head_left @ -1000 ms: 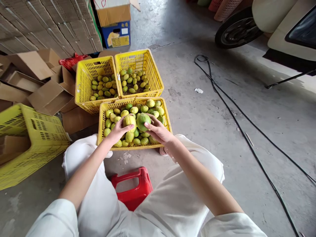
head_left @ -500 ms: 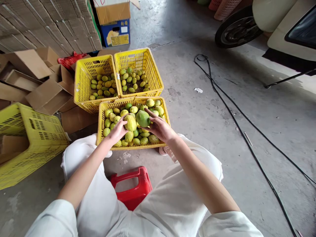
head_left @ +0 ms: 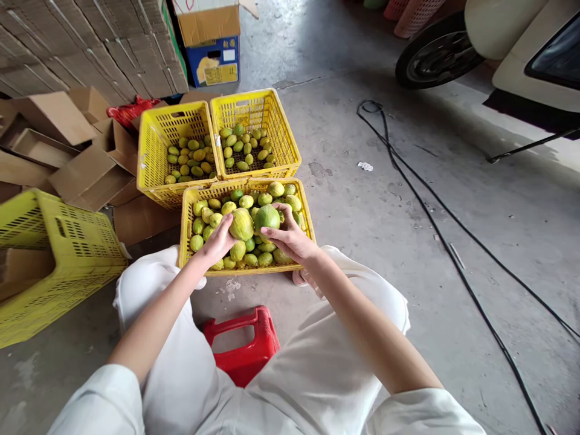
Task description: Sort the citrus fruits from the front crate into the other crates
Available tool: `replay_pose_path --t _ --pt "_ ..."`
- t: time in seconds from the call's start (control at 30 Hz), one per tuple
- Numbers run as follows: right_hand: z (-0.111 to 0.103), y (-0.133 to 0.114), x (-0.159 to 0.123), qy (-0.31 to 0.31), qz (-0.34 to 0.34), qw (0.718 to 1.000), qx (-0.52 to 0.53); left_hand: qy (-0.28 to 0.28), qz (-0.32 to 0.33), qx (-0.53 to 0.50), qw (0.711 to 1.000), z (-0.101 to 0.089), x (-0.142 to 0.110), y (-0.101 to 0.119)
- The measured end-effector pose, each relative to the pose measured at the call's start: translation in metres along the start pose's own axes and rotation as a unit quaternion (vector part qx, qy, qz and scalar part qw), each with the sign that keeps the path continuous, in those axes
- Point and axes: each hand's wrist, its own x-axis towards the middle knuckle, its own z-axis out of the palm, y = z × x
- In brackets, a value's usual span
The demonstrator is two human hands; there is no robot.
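Note:
My left hand [head_left: 218, 241] is closed round a yellow-green fruit [head_left: 241, 224] and my right hand [head_left: 289, 237] is closed round a greener fruit [head_left: 267, 217]. Both fruits are held side by side just above the near yellow crate [head_left: 247, 269], which is full of several green and yellow fruits. Behind it stand two more yellow crates, the left one [head_left: 149, 157] and the right one [head_left: 281, 130], each with a shallow layer of smaller fruits.
I sit on a red stool [head_left: 242, 347]. An empty yellow crate [head_left: 49, 260] lies tilted at the left among flattened and open cardboard boxes [head_left: 67, 163]. Black cables [head_left: 435, 205] cross the concrete floor at the right. A wheel [head_left: 437, 57] and a vehicle body stand at the top right.
Both hands have turned their fruits a little while holding them over the near crate. The right hand's fruit dipped toward the centre and came back up.

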Motion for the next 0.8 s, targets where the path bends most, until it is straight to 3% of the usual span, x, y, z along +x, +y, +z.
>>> replay_pose_path --t 0.23,0.43,0.57,0.73,0.8 --pt "0.008 -0.007 -0.004 0.002 -0.016 1.000 -0.025 0.012 0.006 0.017 1.000 0.007 -0.004 0.002" --pt "0.009 -0.007 0.000 -0.004 0.040 0.999 0.027 0.044 -0.001 0.030 0.999 0.011 -0.009 0.008" --pt "0.008 -0.002 0.000 0.026 0.042 0.999 0.004 0.064 0.008 0.026 0.998 0.012 -0.010 0.013" --pt "0.011 0.000 -0.002 0.000 0.038 0.999 0.003 0.095 0.008 0.049 0.994 0.009 -0.009 0.006" --pt "0.015 0.003 -0.002 0.023 0.040 0.999 0.013 0.109 0.012 0.056 0.992 0.011 -0.009 0.003"
